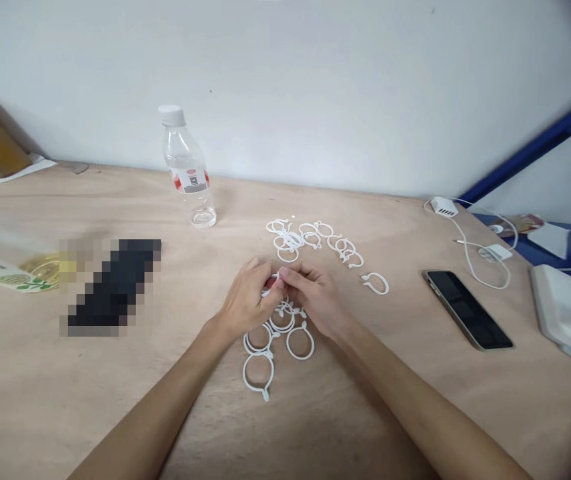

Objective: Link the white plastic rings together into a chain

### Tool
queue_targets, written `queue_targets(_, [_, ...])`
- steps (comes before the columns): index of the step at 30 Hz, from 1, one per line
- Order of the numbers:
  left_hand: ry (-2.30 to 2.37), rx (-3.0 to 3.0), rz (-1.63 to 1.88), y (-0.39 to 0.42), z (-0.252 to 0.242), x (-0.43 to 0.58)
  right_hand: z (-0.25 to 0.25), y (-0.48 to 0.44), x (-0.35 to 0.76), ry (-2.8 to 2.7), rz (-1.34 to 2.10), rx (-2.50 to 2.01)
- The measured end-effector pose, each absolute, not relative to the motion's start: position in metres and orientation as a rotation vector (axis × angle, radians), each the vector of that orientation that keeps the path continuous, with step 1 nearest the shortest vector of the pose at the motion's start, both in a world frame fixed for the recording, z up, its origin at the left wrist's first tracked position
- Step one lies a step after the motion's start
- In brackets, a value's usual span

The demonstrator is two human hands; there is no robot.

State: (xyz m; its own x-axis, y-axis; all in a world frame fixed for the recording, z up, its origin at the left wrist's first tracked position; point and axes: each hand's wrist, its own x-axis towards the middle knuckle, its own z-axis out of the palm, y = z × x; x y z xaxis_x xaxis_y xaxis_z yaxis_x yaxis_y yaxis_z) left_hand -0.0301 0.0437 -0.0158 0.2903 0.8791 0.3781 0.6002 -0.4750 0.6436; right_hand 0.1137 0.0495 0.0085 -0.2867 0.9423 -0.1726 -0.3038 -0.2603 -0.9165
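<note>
White plastic rings crowd the middle of a plywood table point(65, 413) as a person's two hands meet over them. The left hand point(245, 303) and right hand point(318, 300) are pinched together on one ring point(271, 285), thumbs and fingertips closed on it from both sides, held just above the wood at the table's centre (most of the ring is hidden by the fingers, so whether it is open or snapped shut cannot be told).

Directly under the wrists, toward the near edge, lies a linked chain point(270, 340) of rings; a loose pile point(310, 241) sits farther back toward the wall edge, and one single ring point(376, 283) lies apart to the right of it.

Risks from here look modest but real. The ring is small and springy, so a slip of the fingertips could flick it away across the table, toward the phone point(468, 308) near the right edge or off the wood altogether. Forcing it could snap the thin plastic or nip a fingertip. The forearms lie close along both sides of the chain, so a careless sweep might drag it or tangle it. A wider lurch to the back left could tip the bottle point(188, 170), which stands upright and capped near the wall edge.
</note>
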Motion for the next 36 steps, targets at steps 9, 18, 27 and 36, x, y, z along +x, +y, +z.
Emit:
queue_targets(9, [1.351,2.259,1.006,0.041,-0.011,-0.028,0.005,0.079,0.168,-1.577,1.146,-1.265])
queue_targets(18, [1.303,2.328,1.058,0.04,-0.013,-0.029,0.005,0.106,0.262,-2.196,0.268,-1.94])
queue_targets(27, [1.299,2.289,1.164,0.04,-0.013,-0.03,0.025,0.108,0.261,-2.295,0.391,-1.989])
queue_targets(36, [1.293,2.258,1.186,0.04,-0.012,-0.03,0.047,0.144,0.272,-1.952,0.794,-1.983])
